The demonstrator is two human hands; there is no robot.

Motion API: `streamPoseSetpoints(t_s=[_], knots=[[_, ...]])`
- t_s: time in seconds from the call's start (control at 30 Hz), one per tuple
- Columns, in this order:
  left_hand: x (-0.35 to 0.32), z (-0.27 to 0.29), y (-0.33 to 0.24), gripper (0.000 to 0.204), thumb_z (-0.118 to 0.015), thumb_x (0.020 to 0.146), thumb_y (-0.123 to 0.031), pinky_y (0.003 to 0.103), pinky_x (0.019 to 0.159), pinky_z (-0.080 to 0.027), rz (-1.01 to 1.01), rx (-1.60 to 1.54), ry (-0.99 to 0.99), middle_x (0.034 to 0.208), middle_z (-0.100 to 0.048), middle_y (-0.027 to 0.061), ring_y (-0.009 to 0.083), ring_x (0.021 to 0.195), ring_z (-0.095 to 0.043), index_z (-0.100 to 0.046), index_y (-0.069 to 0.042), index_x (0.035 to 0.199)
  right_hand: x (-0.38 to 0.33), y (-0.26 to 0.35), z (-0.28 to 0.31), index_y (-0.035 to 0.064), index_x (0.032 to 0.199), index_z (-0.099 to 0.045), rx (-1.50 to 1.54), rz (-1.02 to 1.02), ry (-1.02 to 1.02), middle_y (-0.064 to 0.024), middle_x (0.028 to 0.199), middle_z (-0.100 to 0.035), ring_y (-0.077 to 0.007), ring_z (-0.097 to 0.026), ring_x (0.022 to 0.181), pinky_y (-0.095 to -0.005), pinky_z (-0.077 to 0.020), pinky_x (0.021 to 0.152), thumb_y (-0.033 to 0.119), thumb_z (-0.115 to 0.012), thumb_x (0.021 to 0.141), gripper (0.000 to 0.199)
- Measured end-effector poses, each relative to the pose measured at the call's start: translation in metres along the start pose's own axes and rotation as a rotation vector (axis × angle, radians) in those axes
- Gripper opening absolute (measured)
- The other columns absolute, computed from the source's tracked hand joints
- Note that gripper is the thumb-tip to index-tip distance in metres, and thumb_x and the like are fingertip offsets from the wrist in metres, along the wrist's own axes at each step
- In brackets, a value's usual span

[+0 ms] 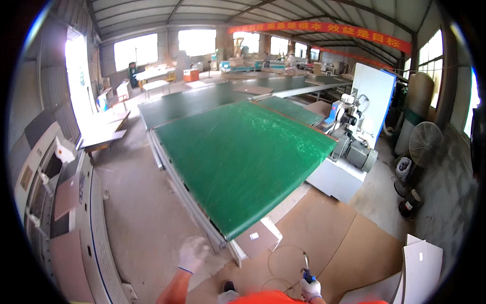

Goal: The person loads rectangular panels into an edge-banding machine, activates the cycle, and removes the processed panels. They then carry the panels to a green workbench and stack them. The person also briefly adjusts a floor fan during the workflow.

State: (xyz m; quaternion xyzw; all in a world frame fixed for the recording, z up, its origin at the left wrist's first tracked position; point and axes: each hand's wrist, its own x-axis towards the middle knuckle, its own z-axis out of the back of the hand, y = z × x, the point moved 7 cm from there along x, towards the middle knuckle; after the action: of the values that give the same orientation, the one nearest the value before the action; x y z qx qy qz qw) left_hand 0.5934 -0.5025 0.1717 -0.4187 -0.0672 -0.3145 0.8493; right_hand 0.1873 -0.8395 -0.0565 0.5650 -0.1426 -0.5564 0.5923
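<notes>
- Left: we see a long pale machine [94,228] with brown panels [67,195] upon it; neither of the hands is at it.
- Left of centre, near: the gloved left hand [194,254] lies near the close corner of the belt, well apart from the right. Nothing shows in it; blur keeps us from telling how its fingers stand.
- Centre: a broad green belt [243,162] slopes across the scene, its upper face bare. Below its near end we note a brown panel with white edges [258,236].
- Right of centre, near: a thin looped hose [269,261] lies beside a slim-nosed tool [307,276], which points away from the wearer. We cannot trace where the hose joins. The gloved right hand [311,290] is closed round the tool's handle.
- Step in hand, as we judge it: the tool is held ready, not visibly applied to any surface. Moving it onward would call for a firm right grip and slack in the hose.
- Right: brown sheets [324,223] cover the floor.
</notes>
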Motion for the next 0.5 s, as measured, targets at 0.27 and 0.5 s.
streamPoseSetpoints(t_s=[0.27,0.5], knots=[[0.075,0.105,-0.27,0.023,-0.067,0.095,-0.022,0.032,0.075,-0.055,-0.976,-1.23,0.801,0.094,-0.072,0.0076,0.0174,0.083,-0.069,-0.073,0.001,0.098,0.056,-0.004,-0.012,-0.0018,0.09,-0.062,0.373,0.058,-0.196,-0.0086,0.067,-0.063,-0.0206,-0.063,0.054,-0.0359,-0.0496,0.045,0.003,-0.07,0.087,0.009],[0.144,0.128,-0.237,0.021,-0.068,0.091,-0.021,0.033,0.07,-0.053,-1.052,-1.227,0.533,0.092,-0.07,0.0084,0.0191,0.08,-0.068,-0.071,-0.001,0.094,0.056,0.068,-0.051,0.0,0.089,-0.064,0.287,0.137,-0.278,-0.0049,0.073,-0.065,-0.0165,-0.063,0.062,-0.0337,-0.0518,0.057,0.009,-0.075,0.086,0.015]])
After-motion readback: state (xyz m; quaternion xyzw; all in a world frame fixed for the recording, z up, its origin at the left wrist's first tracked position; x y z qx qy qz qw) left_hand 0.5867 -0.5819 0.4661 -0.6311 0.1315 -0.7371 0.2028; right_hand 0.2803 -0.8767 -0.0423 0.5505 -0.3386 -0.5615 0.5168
